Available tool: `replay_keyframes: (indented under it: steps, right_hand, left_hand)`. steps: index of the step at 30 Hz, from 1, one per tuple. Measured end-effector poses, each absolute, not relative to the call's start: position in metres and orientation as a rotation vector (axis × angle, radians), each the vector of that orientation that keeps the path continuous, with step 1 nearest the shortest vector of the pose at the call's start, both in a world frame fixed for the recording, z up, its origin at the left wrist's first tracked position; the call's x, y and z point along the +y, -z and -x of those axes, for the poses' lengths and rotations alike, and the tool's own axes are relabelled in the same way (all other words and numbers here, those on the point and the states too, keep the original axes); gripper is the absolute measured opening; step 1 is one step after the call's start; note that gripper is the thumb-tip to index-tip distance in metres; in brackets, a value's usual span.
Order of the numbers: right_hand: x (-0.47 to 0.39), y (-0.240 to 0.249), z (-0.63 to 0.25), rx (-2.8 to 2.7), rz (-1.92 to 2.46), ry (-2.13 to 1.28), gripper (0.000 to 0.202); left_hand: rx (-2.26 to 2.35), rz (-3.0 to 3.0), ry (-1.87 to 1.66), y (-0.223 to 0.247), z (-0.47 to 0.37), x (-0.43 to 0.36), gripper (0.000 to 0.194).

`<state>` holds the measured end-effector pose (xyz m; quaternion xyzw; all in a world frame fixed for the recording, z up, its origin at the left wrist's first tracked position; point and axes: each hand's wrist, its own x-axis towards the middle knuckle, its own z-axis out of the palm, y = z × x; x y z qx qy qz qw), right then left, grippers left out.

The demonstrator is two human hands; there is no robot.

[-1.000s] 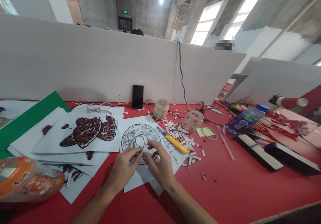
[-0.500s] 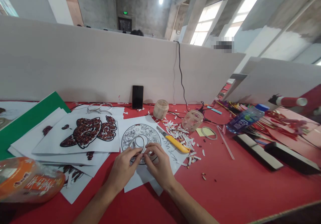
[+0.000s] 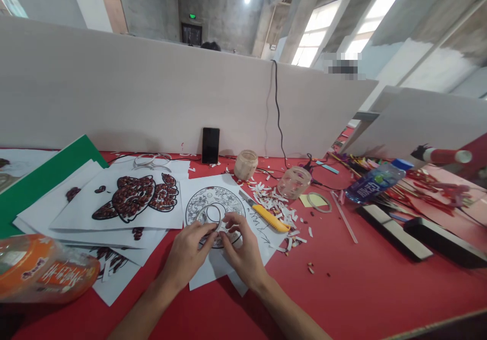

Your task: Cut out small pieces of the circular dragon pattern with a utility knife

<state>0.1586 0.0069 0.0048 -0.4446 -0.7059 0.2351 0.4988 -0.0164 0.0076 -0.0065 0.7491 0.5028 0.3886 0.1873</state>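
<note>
My left hand [image 3: 193,246] pinches a thin, pale roll of tape [image 3: 218,213] between thumb and fingers and holds it tilted. My right hand [image 3: 243,248] is curled, its thumb and fingertips at the lower right edge of the roll; the contact itself is partly hidden. Beneath both hands lies a white sheet with a round black line drawing [image 3: 196,203], its lower part covered by my fingers. Just right of the drawing rests a yellow utility knife [image 3: 271,218] with its blade out.
White paper scraps [image 3: 279,208] surround two jars [image 3: 245,165]. To the left are papers with a seed-covered fox picture [image 3: 137,198] and an orange-labelled jar [image 3: 45,269]. On the right are another tape ring [image 3: 319,202], a blue bottle [image 3: 376,180] and black-and-white blocks [image 3: 395,231]. A phone [image 3: 210,145] leans against the white partition.
The right index finger has lifted and spread a little from the thumb. The left hand keeps the roll of tape in nearly the same place. The camera view has shifted slightly.
</note>
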Motion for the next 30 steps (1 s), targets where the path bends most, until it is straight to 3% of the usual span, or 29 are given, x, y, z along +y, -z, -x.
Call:
replay_keyframes:
  steps: [5,9,15,26,30]
  right_hand:
    - [0.007,-0.007,-0.159,-1.662,1.093,-0.475,0.031]
    - [0.009,-0.007,-0.159,-1.693,1.073,-0.546,0.039]
    - [0.009,-0.005,-0.162,-1.686,1.080,-0.657,0.024]
    - [0.005,-0.009,-0.163,-1.766,1.110,-0.698,0.027]
    - [0.007,-0.010,-0.163,-1.766,1.142,-0.701,0.020]
  left_hand:
    - [1.469,-2.132,-1.122,0.007,0.018,0.009,0.023]
    - [1.467,-2.194,-1.108,0.004,0.018,0.008,0.023]
    - [1.455,-2.218,-1.093,-0.002,0.020,0.010,0.020]
    - [1.403,-2.283,-1.066,-0.006,0.023,0.011,0.016]
    - [1.458,-2.283,-1.059,-0.008,0.025,0.012,0.015]
